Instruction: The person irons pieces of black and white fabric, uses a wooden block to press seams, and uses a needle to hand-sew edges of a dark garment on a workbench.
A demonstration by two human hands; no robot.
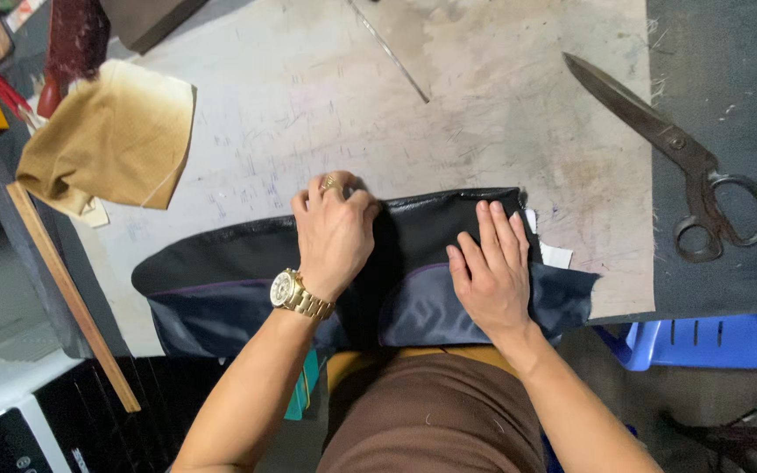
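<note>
Hands press a long piece of dark navy and glossy black fabric flat at the near edge of the worn, scuffed pale work surface. Curled into a loose fist, the left hand bears knuckles-down on the cloth's shiny upper edge; it wears a gold ring, with a gold metal wristwatch on the wrist. At 3 o'clock from it, the right hand lies palm-down, fingers straight and close together, on the matte blue part. Heavy, dull steel tailor's scissors lie closed on a grey felt-like mat at 2 o'clock. A crumpled tan cloth lies at 10 o'clock, beside a thin wooden stick.
</note>
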